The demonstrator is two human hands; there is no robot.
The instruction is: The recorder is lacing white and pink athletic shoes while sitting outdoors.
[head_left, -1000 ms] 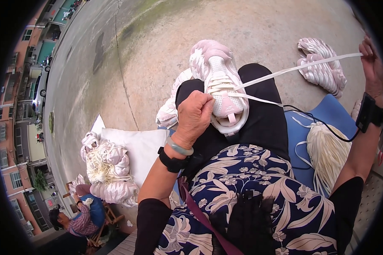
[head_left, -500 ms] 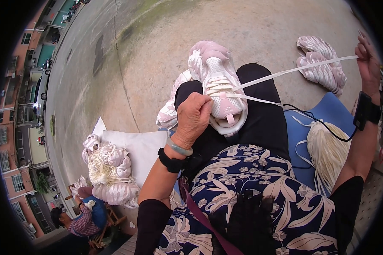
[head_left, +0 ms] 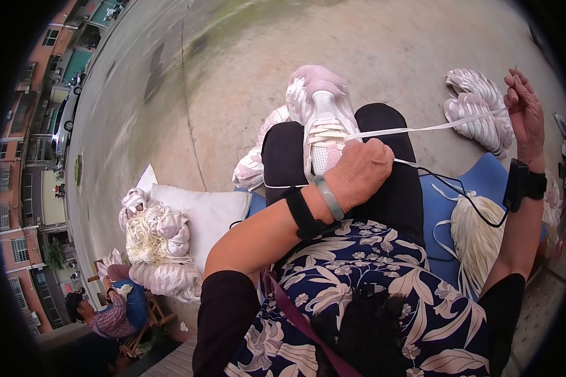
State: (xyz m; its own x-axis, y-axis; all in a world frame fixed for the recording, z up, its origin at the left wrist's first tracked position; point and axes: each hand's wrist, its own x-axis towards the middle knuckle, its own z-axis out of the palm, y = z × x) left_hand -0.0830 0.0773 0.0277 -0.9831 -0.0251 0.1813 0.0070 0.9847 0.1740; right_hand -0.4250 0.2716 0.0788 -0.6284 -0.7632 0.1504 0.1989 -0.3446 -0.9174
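A pink and white sneaker [head_left: 320, 85] rests on my lap, toe pointing away, with cream lace crossing its tongue. From its eyelets a flat white shoelace [head_left: 430, 128] runs taut to my right hand [head_left: 525, 116], raised at the far right with the lace pinched between its fingers. My left hand [head_left: 366, 169] is closed over the right side of the shoe's opening and hides the heel. A second stretch of lace comes out beside its knuckles, so the fingers appear to grip it.
More sneakers [head_left: 253, 166] lie by my left knee, and others [head_left: 477, 113] on the concrete at right. A bundle of cream laces [head_left: 480, 229] lies on a blue surface [head_left: 487, 166], beside a black cable. At left are a white pad [head_left: 204, 213], piled shoes [head_left: 160, 276] and a seated person [head_left: 116, 317].
My left hand has moved right across the shoe's opening, to the lower lace strand. My right hand has come slightly inward and down, still holding the lace.
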